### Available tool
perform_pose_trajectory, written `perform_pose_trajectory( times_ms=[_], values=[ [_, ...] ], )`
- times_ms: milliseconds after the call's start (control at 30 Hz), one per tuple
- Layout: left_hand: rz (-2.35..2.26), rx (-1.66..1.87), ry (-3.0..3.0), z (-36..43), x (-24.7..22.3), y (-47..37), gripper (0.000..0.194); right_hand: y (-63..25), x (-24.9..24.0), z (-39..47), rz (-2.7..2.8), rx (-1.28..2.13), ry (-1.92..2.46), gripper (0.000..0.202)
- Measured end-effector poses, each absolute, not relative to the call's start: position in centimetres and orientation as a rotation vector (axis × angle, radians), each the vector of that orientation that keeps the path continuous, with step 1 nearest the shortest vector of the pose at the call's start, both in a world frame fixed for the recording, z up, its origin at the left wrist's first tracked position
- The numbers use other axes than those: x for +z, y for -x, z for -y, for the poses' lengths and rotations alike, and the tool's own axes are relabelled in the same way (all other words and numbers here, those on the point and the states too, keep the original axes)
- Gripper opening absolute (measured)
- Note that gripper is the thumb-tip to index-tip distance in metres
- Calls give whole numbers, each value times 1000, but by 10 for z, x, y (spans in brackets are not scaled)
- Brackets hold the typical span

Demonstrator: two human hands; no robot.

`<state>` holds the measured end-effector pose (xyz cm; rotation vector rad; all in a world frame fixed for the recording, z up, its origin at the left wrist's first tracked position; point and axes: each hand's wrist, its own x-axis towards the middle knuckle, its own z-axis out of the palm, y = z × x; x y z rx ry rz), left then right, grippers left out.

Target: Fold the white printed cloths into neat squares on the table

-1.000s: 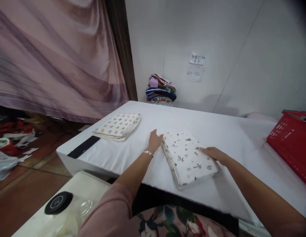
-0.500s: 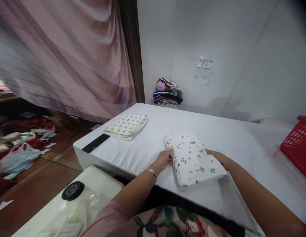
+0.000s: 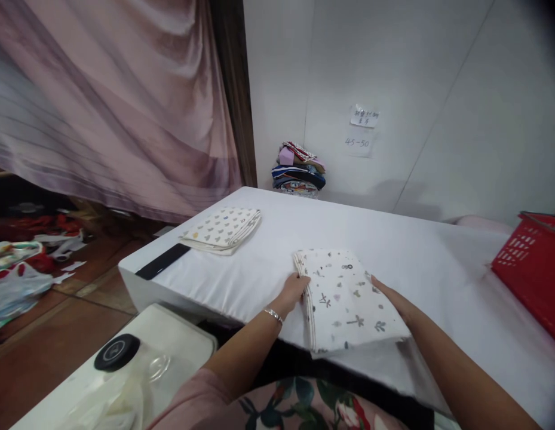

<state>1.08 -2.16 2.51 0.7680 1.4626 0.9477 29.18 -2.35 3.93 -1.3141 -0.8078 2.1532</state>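
A folded white cloth printed with small grey plants and figures lies at the front edge of the table, its near side reaching over that edge. On its left side, my left hand is closed, the thumb on the layered edge and the fingers partly hidden. My right hand grips the opposite side, with most of its fingers out of sight behind the fabric. Farther left on the tabletop rests another folded cloth, cream with small grey motifs, touched by neither hand.
The white-covered table has a black strip at its left end. Beyond it stands a stack of folded fabrics. A red basket is at right. Beside the table, a white surface carries a round black object.
My view has turned slightly right. The printed cloth has shifted a little toward me, with both hands still on its sides.
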Motion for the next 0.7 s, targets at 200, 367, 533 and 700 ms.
perform_pose_trajectory(
  times_ms=[200,367,533,700],
  values=[
    [-1503,959,-789,22,19,-5,12,-286,36,24,841,2004,1403,52],
    [-1508,962,-810,26,29,-6,13,-283,35,22,887,1936,1361,42],
    [-1460,920,-905,28,43,-1,34,-275,37,15,998,1698,1272,36],
    [-1635,832,-977,2,26,7,26,-278,37,-14,1073,1498,1478,40]
  ],
)
